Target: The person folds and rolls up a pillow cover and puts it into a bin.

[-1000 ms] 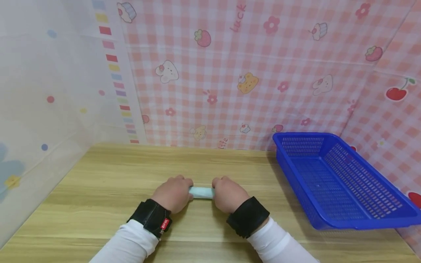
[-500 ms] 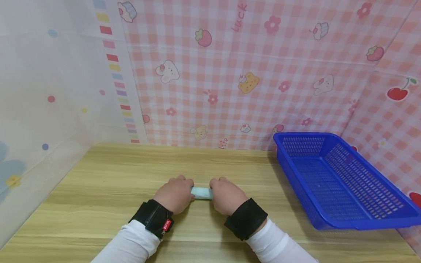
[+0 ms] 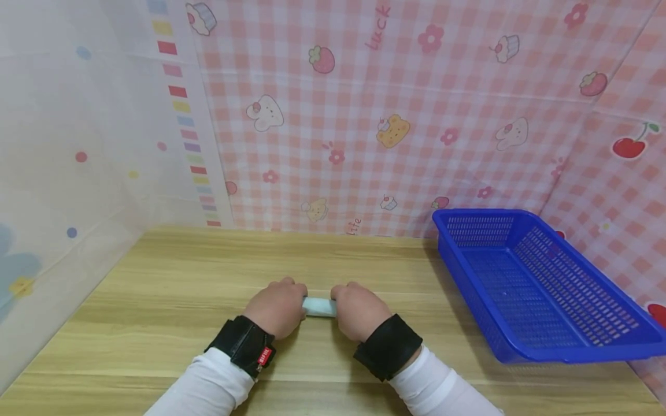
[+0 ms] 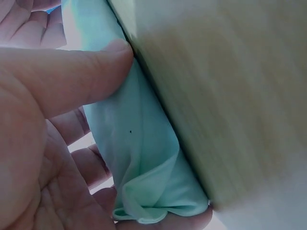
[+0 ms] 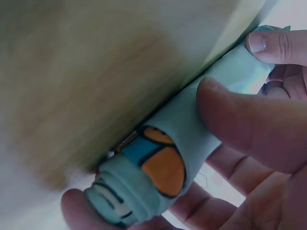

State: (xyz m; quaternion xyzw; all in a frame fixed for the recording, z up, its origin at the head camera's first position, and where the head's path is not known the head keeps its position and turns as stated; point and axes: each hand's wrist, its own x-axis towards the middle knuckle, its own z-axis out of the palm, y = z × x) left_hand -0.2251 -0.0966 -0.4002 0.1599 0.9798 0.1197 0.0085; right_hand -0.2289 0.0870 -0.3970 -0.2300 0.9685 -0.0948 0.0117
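A mint-green cloth rolled into a tight tube [image 3: 319,307] lies crosswise at the middle of the wooden table, a hand at each end. My left hand [image 3: 277,310] grips the left part, thumb [image 4: 108,72] pressed along the near side and fingers beneath; the folded end of the roll [image 4: 144,194] bunches at a fingertip. On the other side my right hand [image 3: 361,312] holds the right part, its thumb [image 5: 235,112] laid over the roll. An orange and blue print [image 5: 163,170] shows near that spiralled end. In the head view the hands cover both ends.
A blue plastic basket [image 3: 470,297] with mesh sides stands on the right of the table [image 3: 171,289], near the pink checked cloth wall [image 3: 354,104]. A pale sheet [image 3: 78,190] hangs along the left side.
My right hand has shifted slightly left and my left hand slightly right, so a shorter stretch of the rolled cloth shows between them. Both keep their grip.
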